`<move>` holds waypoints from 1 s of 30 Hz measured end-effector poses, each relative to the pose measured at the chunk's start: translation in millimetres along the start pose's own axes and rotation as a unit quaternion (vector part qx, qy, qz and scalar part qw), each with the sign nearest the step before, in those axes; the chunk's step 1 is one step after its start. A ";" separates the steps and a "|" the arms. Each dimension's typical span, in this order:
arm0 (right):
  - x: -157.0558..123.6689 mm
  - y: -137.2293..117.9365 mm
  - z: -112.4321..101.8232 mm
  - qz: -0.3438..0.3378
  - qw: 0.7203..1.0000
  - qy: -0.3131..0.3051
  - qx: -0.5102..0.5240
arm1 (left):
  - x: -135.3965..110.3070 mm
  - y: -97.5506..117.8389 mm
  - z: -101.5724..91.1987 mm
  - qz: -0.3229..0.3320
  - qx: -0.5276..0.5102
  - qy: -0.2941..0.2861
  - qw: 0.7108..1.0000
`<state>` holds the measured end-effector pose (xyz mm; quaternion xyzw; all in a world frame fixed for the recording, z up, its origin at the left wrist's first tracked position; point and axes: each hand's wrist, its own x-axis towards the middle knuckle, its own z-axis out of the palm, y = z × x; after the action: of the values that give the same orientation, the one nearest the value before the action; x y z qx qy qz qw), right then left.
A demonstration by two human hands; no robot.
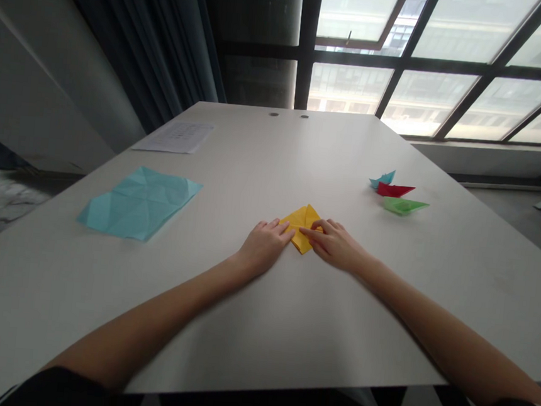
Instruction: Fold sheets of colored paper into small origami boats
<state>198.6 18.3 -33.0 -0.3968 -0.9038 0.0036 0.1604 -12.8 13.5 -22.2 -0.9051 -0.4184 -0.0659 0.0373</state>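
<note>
A folded yellow paper lies on the white table in front of me. My left hand rests on its left edge, fingers stretched flat and pressing down. My right hand lies on its right side, fingers extended along a crease and pressing the paper against the table. Both hands touch the yellow paper; part of it is hidden beneath the fingers.
A creased light-blue paper sheet lies flat at the left. Three small folded paper shapes sit at the right: blue, red and green. A printed white sheet lies far left. Windows stand beyond the table.
</note>
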 end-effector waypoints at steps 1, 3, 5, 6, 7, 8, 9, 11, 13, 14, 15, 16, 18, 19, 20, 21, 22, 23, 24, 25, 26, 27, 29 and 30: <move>-0.1 0.1 0.4 -0.004 1.000 0.003 0.004 | -0.3 0.0 1.4 -0.005 -0.001 0.000 1.000; -0.4 0.6 1.8 -0.018 1.000 0.008 0.015 | -0.5 -0.7 4.3 -0.010 -0.012 0.003 1.000; -1.0 1.6 3.9 -0.046 0.998 0.012 0.029 | -0.2 -1.6 6.7 -0.011 -0.026 0.007 1.000; -1.4 2.2 5.2 -0.061 0.997 0.013 0.035 | 0.1 -2.0 7.6 -0.012 -0.032 0.009 0.999; -1.8 2.8 6.4 -0.074 0.996 0.014 0.041 | 0.3 -2.4 8.2 -0.013 -0.037 0.011 0.999; -2.1 3.4 7.4 -0.083 0.995 0.015 0.046 | 0.6 -2.7 8.7 -0.014 -0.040 0.011 0.999; -2.4 3.9 8.2 -0.087 0.995 0.017 0.051 | 0.8 -3.0 9.2 -0.015 -0.041 0.011 0.999; -2.7 4.3 8.5 -0.088 0.994 0.017 0.057 | 1.1 -3.5 10.4 -0.018 -0.038 0.010 0.999; -2.5 3.7 7.6 -0.087 0.994 0.015 0.060 | 1.2 -3.6 12.1 -0.018 -0.037 0.008 0.999; -2.3 3.2 6.9 -0.087 0.994 0.014 0.061 | 1.2 -3.3 12.9 -0.019 -0.039 0.006 0.999; -2.0 2.5 6.2 -0.086 0.994 0.014 0.062 | 1.1 -2.7 13.6 -0.021 -0.043 0.004 0.999; -1.7 1.9 5.5 -0.086 0.994 0.014 0.064 | 0.9 -1.8 14.1 -0.024 -0.047 0.001 0.999; -1.1 0.9 4.3 -0.086 0.994 0.014 0.066 | 0.2 0.9 14.4 -0.032 -0.054 -0.010 0.998; -0.9 0.5 3.9 -0.087 0.994 0.013 0.068 | -0.3 2.6 14.2 -0.036 -0.053 -0.016 0.998; -0.7 0.2 3.5 -0.088 0.994 0.011 0.070 | -0.9 4.4 13.9 -0.039 -0.050 -0.024 0.998; -0.5 -0.1 3.3 -0.088 0.993 0.009 0.073 | -1.5 6.1 13.4 -0.041 -0.046 -0.031 0.998; -0.4 -0.3 3.2 -0.087 0.993 0.008 0.076 | -2.1 7.7 12.9 -0.044 -0.041 -0.040 0.997; -0.3 -0.4 3.1 -0.087 0.993 0.006 0.080 | -2.5 9.1 12.3 -0.045 -0.035 -0.049 0.997; -0.1 -0.6 3.2 -0.088 0.993 0.004 0.082 | -2.8 10.2 11.6 -0.046 -0.031 -0.059 0.997; 0.1 -0.8 3.3 -0.087 0.993 0.003 0.082 | -3.0 10.9 10.8 -0.046 -0.027 -0.070 0.996; 0.3 -1.2 3.5 -0.085 0.993 0.002 0.080 | -3.1 11.4 9.9 -0.045 -0.025 -0.081 0.995; 0.6 -1.6 3.7 -0.082 0.994 0.002 0.076 | -3.2 11.5 8.8 -0.044 -0.024 -0.090 0.995; 1.1 -3.0 3.9 -0.071 0.996 0.001 0.062 | -3.3 11.0 6.5 -0.039 -0.023 -0.104 0.994; 1.4 -3.8 3.7 -0.065 0.996 -0.003 0.054 | -3.4 10.5 5.4 -0.036 -0.023 -0.107 0.993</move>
<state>193.9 17.2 -35.6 -0.3283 -0.9265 0.0429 0.1787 -6.5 4.8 -28.2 -0.8918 -0.4510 0.0206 -0.0311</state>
